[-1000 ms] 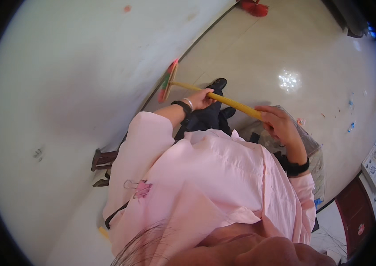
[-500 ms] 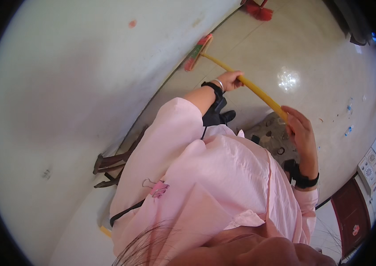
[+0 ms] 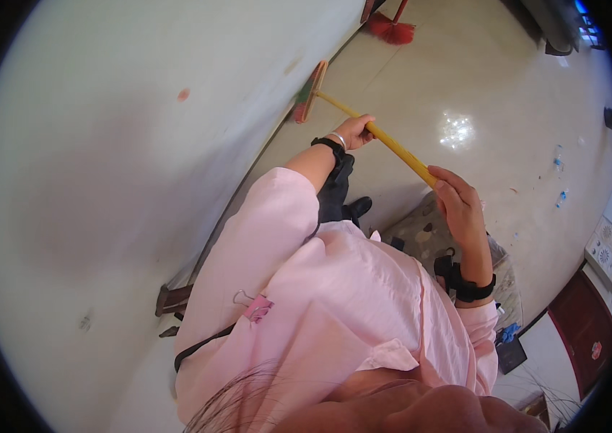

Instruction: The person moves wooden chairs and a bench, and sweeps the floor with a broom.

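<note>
A broom with a yellow handle (image 3: 401, 153) slants from my right hand up and left toward the wall's foot. Its head (image 3: 313, 92) has a pale bar with pink and green bristles, close against the wall at the floor. My left hand (image 3: 355, 132) is closed round the middle of the handle; a silver bangle and a black strap circle that wrist. Nearer my body, my right hand (image 3: 460, 204) holds the handle's upper end between thumb and fingers. A black strap (image 3: 468, 285) is on that wrist too.
The white wall (image 3: 140, 144) runs close along my left. Farther ahead, a red broom (image 3: 391, 30) rests on the shiny tiled floor (image 3: 494, 86). Plastic bottles (image 3: 561, 198) lie to the right. A patterned cover (image 3: 421, 220) is beside my legs, and a dark red door (image 3: 584, 325) stands at lower right.
The view has shifted, so wall and floor sit differently. The broom's head has turned more edge-on, with less of its bristles showing. Both hands keep their hold on the handle.
</note>
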The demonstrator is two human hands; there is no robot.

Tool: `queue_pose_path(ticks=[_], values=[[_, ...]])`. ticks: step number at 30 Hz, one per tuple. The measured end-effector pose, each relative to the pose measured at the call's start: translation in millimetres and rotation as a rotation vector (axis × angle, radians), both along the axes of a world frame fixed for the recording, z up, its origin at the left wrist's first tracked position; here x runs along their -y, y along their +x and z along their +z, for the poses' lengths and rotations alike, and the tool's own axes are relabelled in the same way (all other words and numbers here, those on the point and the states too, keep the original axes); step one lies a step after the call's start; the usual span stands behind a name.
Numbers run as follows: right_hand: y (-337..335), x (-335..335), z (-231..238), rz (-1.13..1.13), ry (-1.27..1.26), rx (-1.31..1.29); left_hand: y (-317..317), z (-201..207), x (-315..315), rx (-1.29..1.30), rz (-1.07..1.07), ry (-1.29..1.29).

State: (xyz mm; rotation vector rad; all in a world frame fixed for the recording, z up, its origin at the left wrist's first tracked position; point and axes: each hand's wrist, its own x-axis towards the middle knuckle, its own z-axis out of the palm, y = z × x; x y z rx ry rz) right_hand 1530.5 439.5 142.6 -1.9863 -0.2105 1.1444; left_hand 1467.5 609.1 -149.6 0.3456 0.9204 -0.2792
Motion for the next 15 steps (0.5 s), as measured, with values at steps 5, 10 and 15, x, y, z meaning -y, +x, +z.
queue_pose_path(ticks=[5,10,15], values=[[6,24,1,-0.097,-0.024,-0.014,35,17,18,-0.028,-0.098,-0.003],[9,33,17,-0.179,-0.041,-0.018,33,28,27,0.034,-0.099,-0.021],[30,13,11,-0.266,-0.008,-0.036,55,44,22,0.157,-0.003,-0.095]])
